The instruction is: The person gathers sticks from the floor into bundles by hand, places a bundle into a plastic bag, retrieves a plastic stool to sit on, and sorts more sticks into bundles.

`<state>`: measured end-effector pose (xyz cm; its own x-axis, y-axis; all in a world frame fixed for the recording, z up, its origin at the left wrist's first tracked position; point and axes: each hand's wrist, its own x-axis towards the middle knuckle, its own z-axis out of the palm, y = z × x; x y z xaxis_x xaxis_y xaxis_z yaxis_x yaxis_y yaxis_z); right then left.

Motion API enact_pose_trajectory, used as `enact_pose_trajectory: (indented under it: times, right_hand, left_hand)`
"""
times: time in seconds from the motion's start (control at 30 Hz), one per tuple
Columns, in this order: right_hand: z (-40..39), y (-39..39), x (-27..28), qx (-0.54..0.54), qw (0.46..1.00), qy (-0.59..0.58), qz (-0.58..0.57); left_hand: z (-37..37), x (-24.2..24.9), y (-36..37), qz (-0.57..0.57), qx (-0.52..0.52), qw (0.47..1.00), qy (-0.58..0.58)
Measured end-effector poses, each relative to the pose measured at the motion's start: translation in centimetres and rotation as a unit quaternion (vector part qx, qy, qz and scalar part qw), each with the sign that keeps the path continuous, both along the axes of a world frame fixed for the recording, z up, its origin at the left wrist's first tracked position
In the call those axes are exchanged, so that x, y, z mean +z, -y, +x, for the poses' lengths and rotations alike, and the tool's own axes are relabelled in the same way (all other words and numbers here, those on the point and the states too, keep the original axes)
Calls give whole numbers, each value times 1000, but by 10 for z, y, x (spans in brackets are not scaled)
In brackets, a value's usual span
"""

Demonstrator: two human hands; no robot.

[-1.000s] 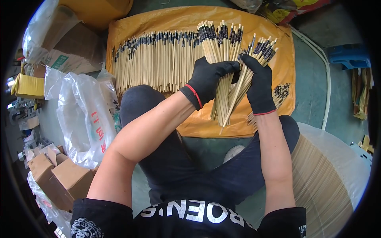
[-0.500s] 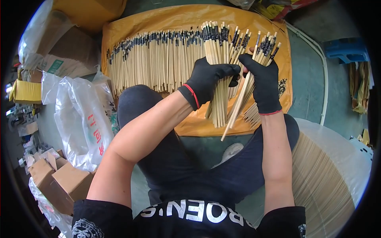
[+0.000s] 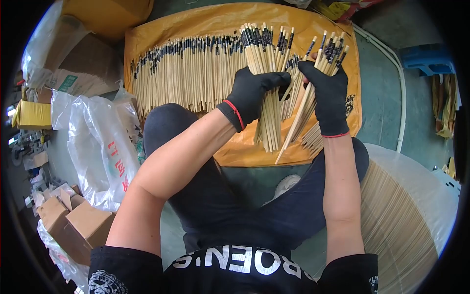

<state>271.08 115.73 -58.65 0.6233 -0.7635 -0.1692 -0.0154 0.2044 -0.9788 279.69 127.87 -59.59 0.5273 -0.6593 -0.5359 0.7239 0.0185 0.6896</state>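
My left hand point(image 3: 250, 94), in a black glove, is closed around a thick bundle of chopsticks point(image 3: 269, 120), their dark-patterned ends upward. My gloved right hand point(image 3: 331, 95) grips a smaller bunch of chopsticks point(image 3: 302, 112), fanned at the top and slanting down to the left. One chopstick leans out between the two hands, near both thumbs. On the orange sheet point(image 3: 205, 24), a long row of chopsticks point(image 3: 186, 78) lies side by side to the left of my hands. More loose chopsticks point(image 3: 313, 142) lie beneath my right wrist.
Clear plastic bags point(image 3: 93, 147) and open cardboard boxes point(image 3: 88, 220) stand at my left. A large plastic-wrapped heap of thin sticks point(image 3: 391, 220) lies at my lower right. A white pipe point(image 3: 402, 98) runs along the floor, near a blue stool point(image 3: 426, 61).
The left bundle has shifted slightly up and left, and its tops tilt more to the left. The right bunch has moved a little away from it, with one chopstick now standing apart.
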Motion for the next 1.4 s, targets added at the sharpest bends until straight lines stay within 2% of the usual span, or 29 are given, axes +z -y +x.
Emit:
enact_pose_trajectory:
  times: [0.03, 0.17, 0.27, 0.33, 0.43, 0.5, 0.6, 0.63, 0.7, 0.8, 0.83, 0.87, 0.93, 0.97, 1.0, 1.03, 1.07, 1.13, 1.17, 1.2, 1.27, 1.33, 1.4]
  right_hand:
    - [0, 3, 3, -3, 1000, -4, -8]
    - [3, -3, 4, 18, 999, 20, -18]
    - [6, -10, 0, 1, 1000, 0, -31]
    - [7, -13, 3, -8, 1000, 5, -30]
    - [8, -15, 2, -28, 998, 3, -50]
    - [7, -14, 2, -40, 997, -4, -70]
    - [7, -14, 4, -27, 995, -31, -93]
    - [7, -14, 8, -23, 998, -4, -56]
    - [4, -13, 10, -21, 999, 22, -19]
    - [3, -12, 11, -39, 999, 36, 12]
    - [1, -12, 13, -34, 998, 40, 31]
    - [0, -12, 13, -30, 997, 43, 50]
    - [-1, -11, 11, -20, 998, 24, 46]
    - [-2, -12, 11, -21, 998, 20, 52]
    - [-5, -12, 11, -24, 998, 14, 57]
    - [-7, -5, 4, -40, 998, 50, 10]
    - [-13, 3, 11, -57, 997, 49, 24]
    - [-30, 37, 13, -84, 996, 22, -14]
    - [-40, 53, 12, -115, 993, 14, -32]
    - [-53, 72, 7, -121, 993, -6, -1]
    - [-71, 98, -19, -155, 984, -83, -29]
    - [-93, 121, -64, -118, 971, -200, -48]
    - [-122, 137, -122, -91, 909, -377, -154]
  left_hand:
    - [6, -1, -2, -42, -23, 999, -2]
    - [3, -2, 1, -10, -9, 997, 81]
    - [-7, 1, 5, 2, 25, 997, 69]
    - [-6, -4, 3, -6, -1, 997, 72]
    - [-12, -5, 3, 16, 2, 991, 134]
    - [-16, -10, 4, 41, 2, 975, 218]
    - [-12, -6, 4, 55, -18, 966, 253]
    - [-11, -4, 3, 55, -20, 966, 253]
    - [-9, -2, 3, -4, -58, 979, 196]
    - [-3, -24, 0, -50, -101, 979, 172]
    - [1, -10, -3, -16, -148, 983, 111]
    - [1, -10, -3, -16, -148, 983, 111]
    - [0, -13, -2, -4, -112, 994, 5]
    - [0, -25, 0, -30, -105, 988, 113]
    - [2, -37, 1, -33, -111, 987, 111]
    - [3, -25, 4, -5, -48, 998, 40]
    - [5, -19, 6, 23, 15, 999, -33]
    - [19, -18, 7, -10, 91, 996, -21]
    - [27, -18, 6, 3, 95, 996, 1]
    - [34, -19, 5, 15, 99, 995, 25]
    - [41, -16, 6, 17, 93, 995, 41]
    - [43, -22, 7, -1, 80, 996, 34]
    - [38, -18, 11, -3, 69, 997, 26]
